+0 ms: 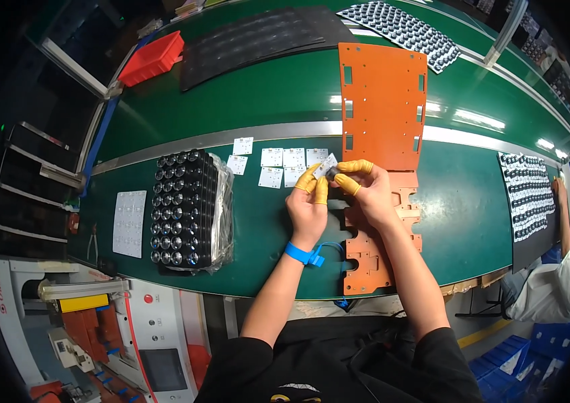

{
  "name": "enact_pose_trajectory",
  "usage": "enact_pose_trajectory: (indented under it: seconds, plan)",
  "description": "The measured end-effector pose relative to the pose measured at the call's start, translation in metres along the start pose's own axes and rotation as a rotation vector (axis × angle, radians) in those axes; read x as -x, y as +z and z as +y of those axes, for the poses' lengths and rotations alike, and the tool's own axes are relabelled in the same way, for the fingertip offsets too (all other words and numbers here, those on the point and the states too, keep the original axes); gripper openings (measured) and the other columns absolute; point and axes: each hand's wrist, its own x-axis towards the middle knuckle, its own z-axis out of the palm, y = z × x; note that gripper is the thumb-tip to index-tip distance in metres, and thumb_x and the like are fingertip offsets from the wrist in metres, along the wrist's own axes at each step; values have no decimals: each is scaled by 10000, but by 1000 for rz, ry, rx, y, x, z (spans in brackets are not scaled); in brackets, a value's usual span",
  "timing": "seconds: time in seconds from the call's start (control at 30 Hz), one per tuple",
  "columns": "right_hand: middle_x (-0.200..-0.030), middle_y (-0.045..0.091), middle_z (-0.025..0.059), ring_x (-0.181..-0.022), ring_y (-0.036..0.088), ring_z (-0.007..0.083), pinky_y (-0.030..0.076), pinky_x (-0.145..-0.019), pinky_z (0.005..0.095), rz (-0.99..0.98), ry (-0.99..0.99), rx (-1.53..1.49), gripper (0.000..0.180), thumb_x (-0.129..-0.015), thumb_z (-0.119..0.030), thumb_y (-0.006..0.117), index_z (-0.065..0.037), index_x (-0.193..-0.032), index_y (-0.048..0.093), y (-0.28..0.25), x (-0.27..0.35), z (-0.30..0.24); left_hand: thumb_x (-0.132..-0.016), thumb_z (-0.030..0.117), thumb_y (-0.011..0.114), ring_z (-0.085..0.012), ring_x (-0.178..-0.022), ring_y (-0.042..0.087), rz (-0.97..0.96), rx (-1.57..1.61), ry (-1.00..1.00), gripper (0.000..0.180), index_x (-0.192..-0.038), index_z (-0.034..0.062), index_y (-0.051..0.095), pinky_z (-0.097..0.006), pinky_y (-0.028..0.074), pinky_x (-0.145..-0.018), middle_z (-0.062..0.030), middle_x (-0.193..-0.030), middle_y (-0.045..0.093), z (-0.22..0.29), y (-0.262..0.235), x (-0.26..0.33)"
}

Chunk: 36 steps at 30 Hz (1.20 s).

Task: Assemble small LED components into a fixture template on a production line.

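Near edge: my forearms come up over the green surface (pixel 460 221), a blue wrist strap (pixel 300 254) on the left one.

Left hand (pixel 308 205) and right hand (pixel 365 191), both with yellow finger cots on the fingertips (pixel 307 180), pinch one small white square board (pixel 325 166) between them, lifted just above the surface. Something dark sits at its right end under the right thumb; too small to tell what. Neither hand is free.

Below the hands lies an orange fixture plate (pixel 369 252); a larger orange plate (pixel 382 101) sits beyond, across the metal rail.

Left of the hands: a tray of round black lenses (pixel 181 205) in a clear bag, and a white panel (pixel 129 223) beside it.

Just past the fingertips: a row of loose white square boards (pixel 283 161), well within reach.

Far side: black mats (pixel 258 37), a red bin (pixel 154 57). At right, another person's arm (pixel 562 215) by a black sheet of parts (pixel 528 195).

Judgement: fitting or inspecting a part on the held board. Next move calls for a steady two-handed pinch and fine fingertip alignment.
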Motion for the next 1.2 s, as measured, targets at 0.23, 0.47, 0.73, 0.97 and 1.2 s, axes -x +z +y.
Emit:
enact_pose_trajectory:
  seconds: [0.23, 0.47, 0.73, 0.97, 1.2]
  plan:
    - [-1010, 673, 115, -924, 669, 174, 539, -835, 275, 29, 39, -42, 196, -884, 7, 646, 45, -1071, 601, 3, 2, 4, -890, -108, 563, -197, -1065, 608, -79, -11, 25, 357, -1239, -85, 493, -322, 503, -942, -147, -1161, 605, -2, -5, 3]
    - [-972, 677, 108, -878, 665, 146, 543, -809, 267, 31, 57, -47, 179, -901, -32, 644, 56, -1051, 603, 1, 0, 10, -846, -28, 686, -180, -1030, 639, -24, -97, 137, 344, -1172, -66, 582, -318, 512, -926, -124, -1131, 657, -1, -2, 1]
    - [-956, 660, 78, -845, 658, 125, 545, -760, 233, 17, 136, -106, 154, -952, -111, 591, 29, -1013, 589, 2, 0, 10, -835, -7, 713, -166, -924, 671, 24, -335, 229, 290, -1110, -46, 627, -290, 531, -833, -112, -1010, 699, 4, -3, 5]
    - [-892, 659, 86, -788, 656, 139, 529, -723, 241, -17, 151, -78, 131, -937, -106, 610, 18, -961, 572, -1, -2, 2, -815, 58, 756, -180, -806, 709, 39, -378, 286, 301, -1092, 2, 652, -287, 548, -728, -106, -901, 720, 2, -2, 3]
    - [-897, 665, 91, -797, 657, 139, 514, -725, 216, -87, 101, -67, 133, -928, -86, 608, 22, -997, 573, -4, -2, 3, -822, 46, 744, -202, -874, 707, 29, -302, 245, 315, -1111, -13, 632, -294, 550, -787, -108, -982, 714, -3, -2, 7]
